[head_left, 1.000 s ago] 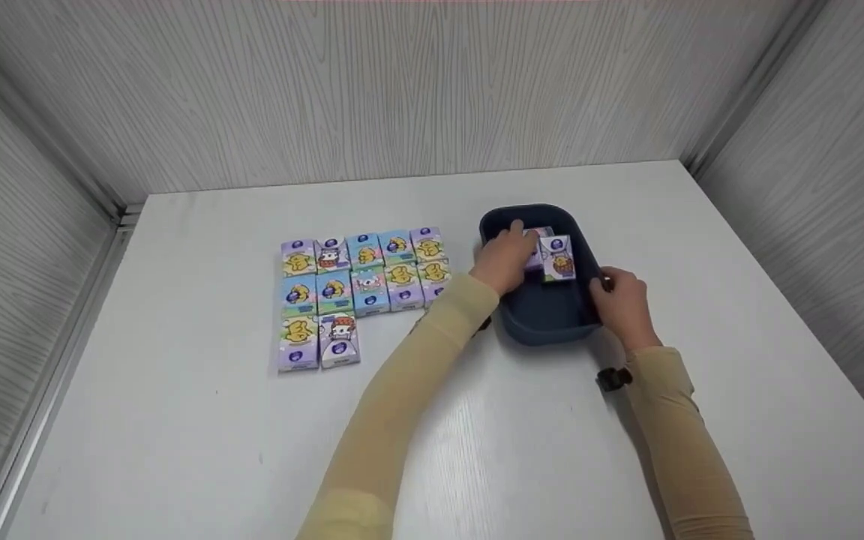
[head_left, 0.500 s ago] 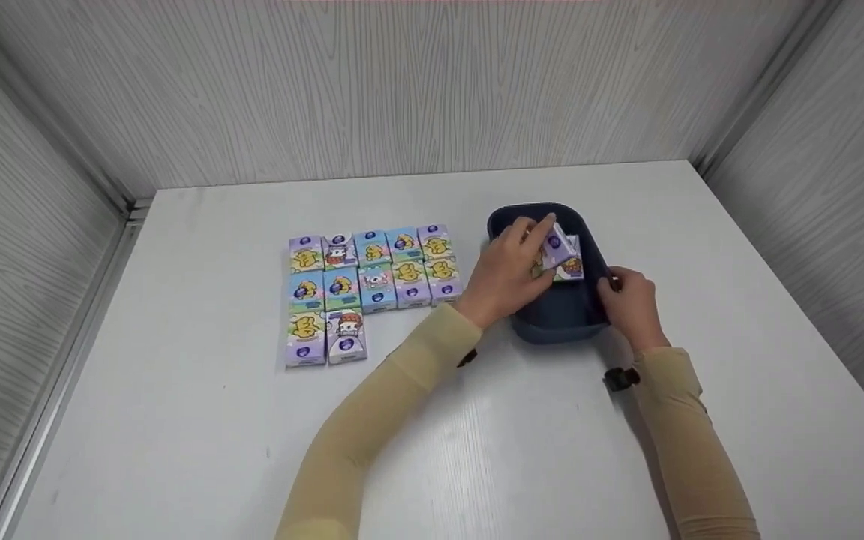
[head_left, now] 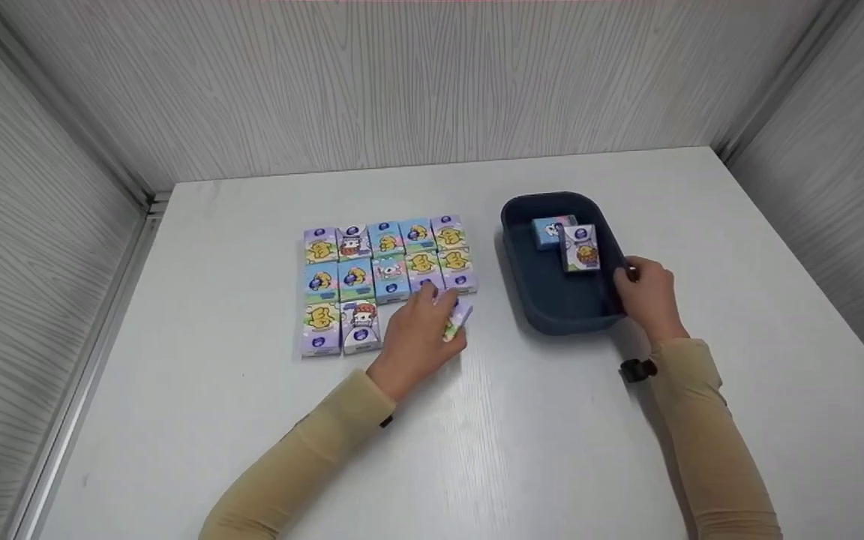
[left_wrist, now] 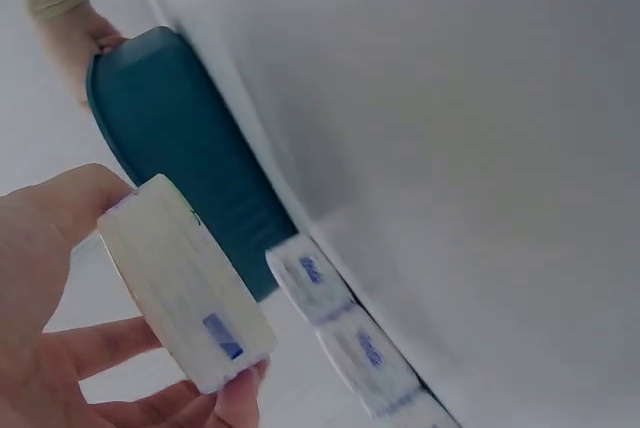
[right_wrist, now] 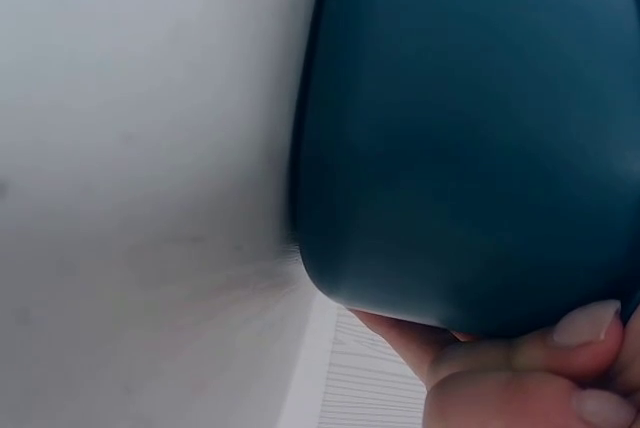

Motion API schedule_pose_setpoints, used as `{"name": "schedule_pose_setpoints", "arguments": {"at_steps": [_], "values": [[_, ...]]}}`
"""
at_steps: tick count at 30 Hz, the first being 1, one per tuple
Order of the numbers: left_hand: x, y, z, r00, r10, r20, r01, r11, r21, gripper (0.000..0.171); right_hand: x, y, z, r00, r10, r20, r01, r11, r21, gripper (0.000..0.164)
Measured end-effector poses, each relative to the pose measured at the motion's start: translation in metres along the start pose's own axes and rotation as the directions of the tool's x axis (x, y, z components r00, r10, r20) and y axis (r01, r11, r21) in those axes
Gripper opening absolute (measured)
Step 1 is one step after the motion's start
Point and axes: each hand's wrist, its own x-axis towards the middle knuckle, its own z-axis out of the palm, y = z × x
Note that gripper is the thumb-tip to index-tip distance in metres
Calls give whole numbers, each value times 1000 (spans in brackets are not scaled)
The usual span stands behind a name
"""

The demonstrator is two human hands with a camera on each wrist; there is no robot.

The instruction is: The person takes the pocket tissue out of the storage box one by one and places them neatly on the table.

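Observation:
My left hand (head_left: 413,341) holds a small purple tissue pack (head_left: 459,318) between thumb and fingers, just in front of the rows of packs. In the left wrist view the held pack's pale side and blue mark face the camera. My right hand (head_left: 649,296) grips the right rim of a dark blue plastic bin (head_left: 533,289); the right wrist view shows its fingers at the bin's wall. Inside the bin lie a blue pack (head_left: 549,231) and a purple-and-white pack (head_left: 580,248), the second partly over the first.
Several cartoon-printed packs (head_left: 357,277) lie side by side in three rows on the white table (head_left: 522,450), left of the bin. A shorter front row holds two packs at the left. Grey wood-grain panels (head_left: 432,82) close off the back and sides.
My left hand has lifted the purple pack out of the bin and carried it left toward the rows. The blue pack in the bin is now uncovered. My right hand stays on the rim.

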Motion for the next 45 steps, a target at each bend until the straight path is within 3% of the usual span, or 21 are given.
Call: {"name": "schedule_pose_setpoints", "arguments": {"at_steps": [3, 8, 15, 22, 30, 33, 38, 45], "values": [[-10, -9, -3, 999, -53, 12, 52, 996, 72, 51, 1, -1, -4, 1000, 4, 3, -4, 1000, -5, 41], [-18, -14, -6, 985, -147, 85, 132, 978, 163, 47, 1, -1, -5, 1000, -4, -4, 4, 1000, -11, 41], [-26, -13, -8, 971, -197, 138, 166, 964, 208, 55, 1, -1, -1, 1000, 3, 14, -3, 1000, -11, 41], [-34, -9, -24, 958, -145, 249, 78, 962, 260, 62, 1, -1, 1, 1000, 6, 19, -6, 1000, 1, 41], [-43, -7, -26, 969, -9, 247, -58, 964, 261, 32, 1, 2, 2, 1000, -23, -18, 23, 999, -23, 38], [-41, -7, -25, 962, -9, 273, -68, 960, 271, 30, 1, 1, 1, 1000, -14, -8, 14, 1000, -19, 39], [-34, -8, -25, 950, -56, 307, -30, 963, 268, 29, 1, 0, 1, 1000, 3, 9, -3, 1000, -6, 41], [-27, -12, -23, 960, -78, 269, -1, 960, 282, 18, 1, -1, 1, 1000, 7, 15, -7, 1000, 2, 40]]}}
